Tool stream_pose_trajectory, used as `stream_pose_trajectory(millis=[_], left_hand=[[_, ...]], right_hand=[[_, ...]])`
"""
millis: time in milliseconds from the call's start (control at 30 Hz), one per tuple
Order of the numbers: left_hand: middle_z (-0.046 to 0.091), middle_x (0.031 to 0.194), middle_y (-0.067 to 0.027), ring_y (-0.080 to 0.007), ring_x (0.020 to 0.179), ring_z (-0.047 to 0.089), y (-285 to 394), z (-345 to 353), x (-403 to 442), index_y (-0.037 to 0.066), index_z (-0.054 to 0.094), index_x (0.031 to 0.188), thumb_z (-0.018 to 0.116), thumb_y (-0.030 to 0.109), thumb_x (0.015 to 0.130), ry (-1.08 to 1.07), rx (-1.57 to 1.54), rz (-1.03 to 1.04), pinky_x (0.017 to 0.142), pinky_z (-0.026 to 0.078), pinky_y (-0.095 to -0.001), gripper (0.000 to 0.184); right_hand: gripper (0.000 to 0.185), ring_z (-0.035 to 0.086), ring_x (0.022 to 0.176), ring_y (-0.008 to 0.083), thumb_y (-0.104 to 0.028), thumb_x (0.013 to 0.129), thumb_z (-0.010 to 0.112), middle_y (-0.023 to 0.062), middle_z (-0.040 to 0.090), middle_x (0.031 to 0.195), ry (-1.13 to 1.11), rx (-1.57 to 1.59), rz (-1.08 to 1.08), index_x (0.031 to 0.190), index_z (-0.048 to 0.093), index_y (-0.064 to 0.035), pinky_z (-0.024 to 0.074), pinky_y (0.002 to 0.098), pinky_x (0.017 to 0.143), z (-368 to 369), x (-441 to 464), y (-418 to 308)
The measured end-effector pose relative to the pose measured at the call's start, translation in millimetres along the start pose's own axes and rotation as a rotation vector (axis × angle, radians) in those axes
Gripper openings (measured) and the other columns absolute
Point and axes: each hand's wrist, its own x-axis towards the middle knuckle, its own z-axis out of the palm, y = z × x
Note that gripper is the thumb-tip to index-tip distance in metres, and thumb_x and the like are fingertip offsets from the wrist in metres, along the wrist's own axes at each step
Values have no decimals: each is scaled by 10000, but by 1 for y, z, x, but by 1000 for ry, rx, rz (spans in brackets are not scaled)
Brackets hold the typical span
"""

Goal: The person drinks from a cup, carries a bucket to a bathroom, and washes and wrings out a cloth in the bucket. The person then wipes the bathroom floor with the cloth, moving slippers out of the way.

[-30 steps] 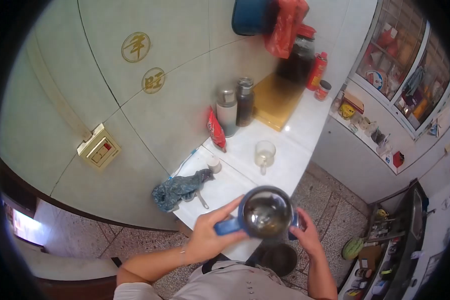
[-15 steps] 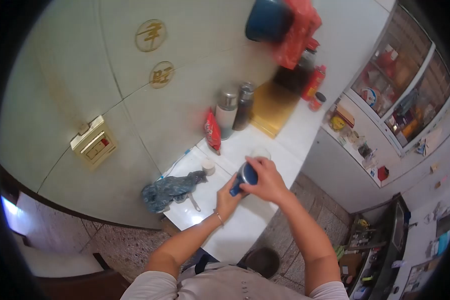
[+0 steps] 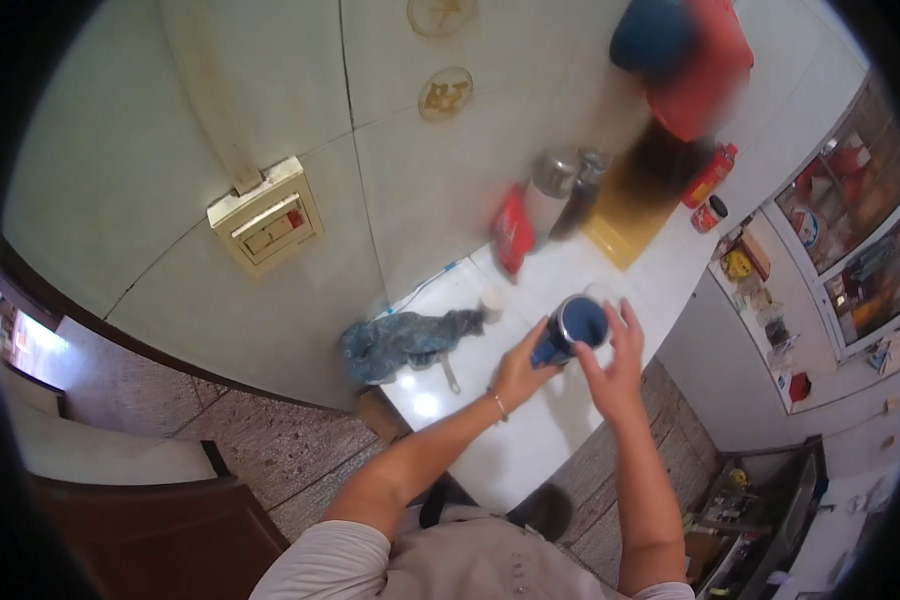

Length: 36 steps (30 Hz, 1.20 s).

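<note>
A blue mug with a metal rim (image 3: 582, 322) is held over the white counter (image 3: 515, 440). My left hand (image 3: 522, 368) is closed on the mug's blue handle at its left side. My right hand (image 3: 615, 362) is at the mug's right side, thumb near the rim and fingers raised and apart; whether it grips the mug is hard to tell. Partly hidden behind the mug is a clear glass cup (image 3: 602, 292). A dark patterned cloth (image 3: 400, 342) lies on the counter to the left, near a small white cup (image 3: 492, 306).
Against the wall stand a red packet (image 3: 513, 232), a silver-topped flask (image 3: 550, 190) and a dark bottle (image 3: 582, 195). Behind them lies a yellow board (image 3: 625, 225). A red can (image 3: 710, 177) and small jar (image 3: 709, 214) stand at the far end. A dark bin (image 3: 548, 512) is below.
The view has shifted, so the counter things appear farther right. The mug now shows its open top, and my right hand has moved from over it to its right side.
</note>
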Motion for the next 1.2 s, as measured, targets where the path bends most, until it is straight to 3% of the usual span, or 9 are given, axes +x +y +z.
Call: stream_pose_trajectory(millis=[133, 233, 300, 400, 467, 533, 667, 1000, 1200], left_hand=[[374, 1174, -223, -361, 1103, 361, -12, -44, -25, 50, 190, 1344, 763, 173, 553, 17, 635, 175, 931, 284, -444, 984], [384, 1181, -197, -377, 1086, 354, 17, -95, -29, 55, 450, 1183, 727, 181, 548, 185, 1176, 79, 905, 269, -470, 704], [388, 1174, -188, -378, 1134, 316, -22, -129, -37, 91, 477, 1160, 704, 201, 589, 305, 1464, 141, 920, 234, -517, 624], [424, 1134, -188, -345, 1096, 379, -40, -167, -43, 62, 508, 1010, 663, 93, 605, 193, 1438, 173, 918, 283, -460, 434], [457, 1079, -176, -311, 1034, 442, -24, -174, -52, 34, 468, 869, 591, -12, 623, 202, 863, 198, 919, 315, -371, 278], [473, 1041, -151, -264, 977, 469, 11, -163, -75, 26, 409, 812, 524, -66, 636, 364, 717, 291, 906, 324, -314, 229], [458, 1050, -99, -184, 994, 430, 60, -138, -152, 21, 418, 875, 443, -81, 663, 387, 533, 161, 910, 300, -276, 237], [521, 857, -24, -105, 810, 508, 62, -42, -305, 35, 478, 938, 467, 47, 810, 485, 21, -311, 748, 419, -252, 129], [575, 960, -60, -174, 870, 558, 62, -24, -303, 24, 521, 1017, 481, 141, 834, 426, -224, -459, 786, 443, -292, 221]], right_hand=[[460, 398, 1119, 350, -101, 726, 614, 199, 375, 1246, 111, 28, 221, 1162, 475, -60, 348, 392, 914, -18, -93, 11], [366, 472, 1035, 305, -62, 724, 586, 167, 455, 1145, 76, 162, 557, 1083, 519, -40, 406, 364, 823, -18, -193, 40], [323, 520, 946, 278, -49, 722, 582, 153, 508, 1044, -109, 4, 672, 1041, 537, -29, 438, 356, 747, -8, -261, 64], [288, 550, 873, 294, -42, 712, 585, 166, 537, 924, -60, 16, 776, 999, 567, -35, 447, 361, 737, 6, -341, 71], [280, 559, 870, 302, -59, 713, 586, 173, 549, 942, -133, 26, 864, 993, 579, -42, 451, 365, 735, 8, -383, 73], [274, 568, 867, 310, -77, 714, 587, 179, 561, 961, -205, 22, 951, 987, 591, -50, 455, 369, 732, 11, -414, 80], [302, 566, 959, 285, -188, 737, 576, 150, 563, 1089, -692, 90, 1132, 1015, 595, -71, 450, 367, 785, 5, -472, 95], [342, 569, 902, 320, -208, 730, 572, 178, 590, 979, -808, 109, 1015, 1042, 574, -68, 442, 390, 783, -14, -675, 186], [270, 573, 847, 348, -211, 755, 545, 199, 599, 893, -634, 214, 1150, 945, 596, -26, 449, 398, 746, -81, -692, 186]])
